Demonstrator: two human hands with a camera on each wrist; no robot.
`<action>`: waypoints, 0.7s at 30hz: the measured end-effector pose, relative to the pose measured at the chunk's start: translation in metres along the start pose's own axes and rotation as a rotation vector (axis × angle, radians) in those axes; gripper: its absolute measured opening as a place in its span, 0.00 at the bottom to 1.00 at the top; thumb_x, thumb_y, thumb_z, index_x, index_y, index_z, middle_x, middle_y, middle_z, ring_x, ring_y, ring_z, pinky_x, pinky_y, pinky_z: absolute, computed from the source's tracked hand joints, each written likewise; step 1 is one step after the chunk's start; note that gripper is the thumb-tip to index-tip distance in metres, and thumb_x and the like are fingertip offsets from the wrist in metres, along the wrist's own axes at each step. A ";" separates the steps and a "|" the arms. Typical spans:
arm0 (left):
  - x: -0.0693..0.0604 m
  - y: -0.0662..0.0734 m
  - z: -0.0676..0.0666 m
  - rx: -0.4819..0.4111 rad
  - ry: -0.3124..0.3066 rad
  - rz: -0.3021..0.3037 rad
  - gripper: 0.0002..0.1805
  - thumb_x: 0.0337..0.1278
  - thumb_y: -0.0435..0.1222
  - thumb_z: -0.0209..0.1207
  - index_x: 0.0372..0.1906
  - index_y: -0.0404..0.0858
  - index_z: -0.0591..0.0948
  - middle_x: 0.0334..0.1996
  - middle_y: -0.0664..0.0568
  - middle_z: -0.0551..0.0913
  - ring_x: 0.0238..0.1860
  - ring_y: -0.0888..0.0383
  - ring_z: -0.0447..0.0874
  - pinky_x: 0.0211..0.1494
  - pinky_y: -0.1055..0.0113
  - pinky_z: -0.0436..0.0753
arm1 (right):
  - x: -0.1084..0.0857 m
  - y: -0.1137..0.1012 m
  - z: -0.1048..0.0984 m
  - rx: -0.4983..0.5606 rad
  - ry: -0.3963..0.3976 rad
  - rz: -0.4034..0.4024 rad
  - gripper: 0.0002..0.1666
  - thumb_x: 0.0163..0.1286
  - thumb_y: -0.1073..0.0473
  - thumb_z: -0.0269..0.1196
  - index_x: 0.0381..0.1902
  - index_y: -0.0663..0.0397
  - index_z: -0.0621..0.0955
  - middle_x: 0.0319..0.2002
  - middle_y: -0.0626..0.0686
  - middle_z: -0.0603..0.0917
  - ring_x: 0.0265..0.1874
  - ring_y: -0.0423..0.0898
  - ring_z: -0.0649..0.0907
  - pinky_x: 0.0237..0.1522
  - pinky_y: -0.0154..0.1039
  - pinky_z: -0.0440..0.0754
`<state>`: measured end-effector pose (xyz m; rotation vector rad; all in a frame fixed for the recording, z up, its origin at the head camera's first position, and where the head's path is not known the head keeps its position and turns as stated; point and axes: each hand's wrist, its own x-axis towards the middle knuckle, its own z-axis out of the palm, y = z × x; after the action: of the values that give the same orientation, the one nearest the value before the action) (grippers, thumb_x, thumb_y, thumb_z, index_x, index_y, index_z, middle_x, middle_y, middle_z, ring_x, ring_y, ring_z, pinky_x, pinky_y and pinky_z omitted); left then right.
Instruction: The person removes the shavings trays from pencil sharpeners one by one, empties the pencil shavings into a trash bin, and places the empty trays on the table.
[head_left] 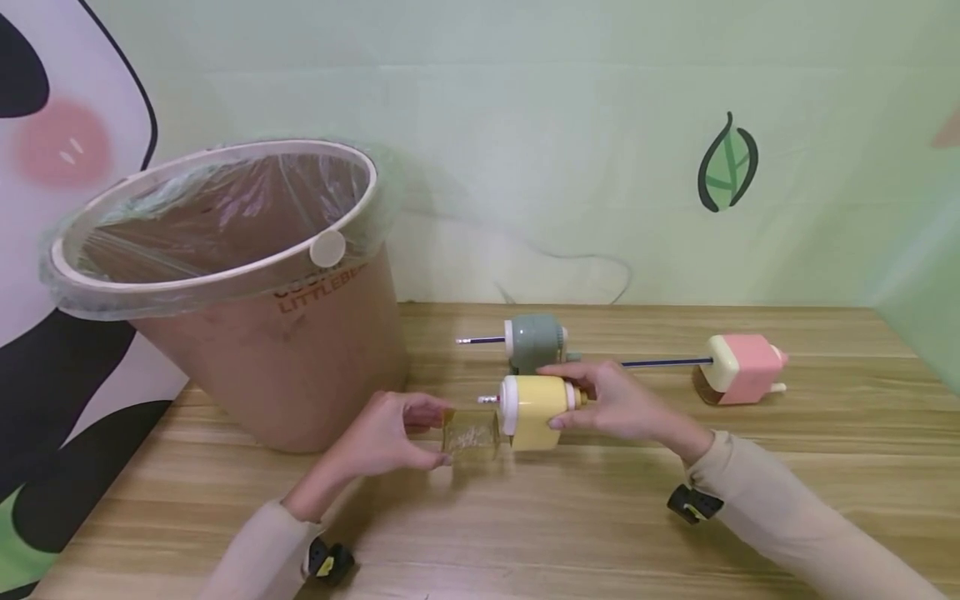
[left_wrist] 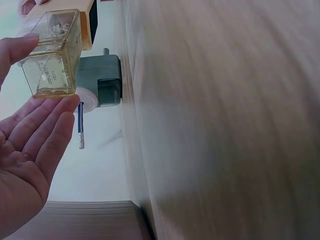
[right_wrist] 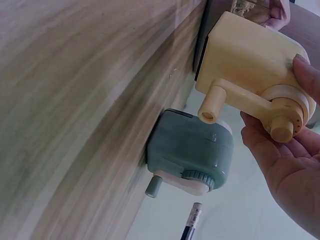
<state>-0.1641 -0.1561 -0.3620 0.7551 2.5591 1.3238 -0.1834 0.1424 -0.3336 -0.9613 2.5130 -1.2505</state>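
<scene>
The right hand (head_left: 618, 404) grips a yellow crank sharpener (head_left: 542, 412) by its rear, thumb on one side and fingers on the other, as the right wrist view also shows the sharpener (right_wrist: 252, 60). A pencil end (head_left: 488, 400) sticks out of its front. Between thumb and fingers, the left hand (head_left: 390, 433) holds a clear yellowish shavings drawer (head_left: 471, 435), just in front of the sharpener. In the left wrist view, shavings show inside the drawer (left_wrist: 54, 55). Whether drawer and sharpener still touch, I cannot tell.
Behind stands a grey-green sharpener (head_left: 534, 342) with a pencil in it. A pink sharpener (head_left: 750, 369), also holding a pencil (head_left: 663, 363), is at the right. A large pinkish bin (head_left: 300, 375) lined with clear plastic stands at the left on the wooden table (head_left: 525, 533).
</scene>
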 end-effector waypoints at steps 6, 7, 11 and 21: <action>-0.005 0.000 -0.001 0.014 -0.006 -0.001 0.31 0.32 0.39 0.72 0.48 0.30 0.78 0.46 0.42 0.81 0.46 0.50 0.81 0.50 0.68 0.79 | 0.001 0.002 0.003 0.000 0.000 -0.002 0.34 0.52 0.61 0.69 0.55 0.70 0.72 0.44 0.62 0.80 0.38 0.47 0.81 0.40 0.36 0.81; -0.005 -0.001 -0.001 0.014 -0.007 0.001 0.31 0.32 0.39 0.72 0.48 0.30 0.78 0.46 0.42 0.81 0.46 0.50 0.81 0.50 0.68 0.79 | 0.001 0.003 0.003 0.001 -0.002 -0.002 0.34 0.52 0.61 0.69 0.55 0.71 0.72 0.44 0.62 0.80 0.38 0.47 0.81 0.40 0.35 0.81; -0.008 -0.002 -0.002 0.005 -0.019 0.003 0.32 0.32 0.39 0.72 0.48 0.30 0.77 0.46 0.41 0.81 0.46 0.50 0.81 0.51 0.68 0.79 | 0.002 0.004 0.004 0.000 -0.001 0.017 0.34 0.51 0.61 0.69 0.55 0.71 0.72 0.43 0.62 0.81 0.37 0.46 0.81 0.38 0.34 0.81; -0.012 -0.002 -0.002 0.007 -0.029 0.018 0.31 0.33 0.39 0.72 0.48 0.29 0.77 0.45 0.42 0.81 0.45 0.50 0.81 0.49 0.69 0.80 | 0.004 0.007 0.007 0.029 -0.008 0.044 0.33 0.50 0.63 0.70 0.54 0.70 0.73 0.43 0.61 0.81 0.36 0.45 0.81 0.36 0.33 0.81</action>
<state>-0.1558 -0.1646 -0.3632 0.7948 2.5419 1.3002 -0.1864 0.1383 -0.3429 -0.8980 2.4886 -1.2637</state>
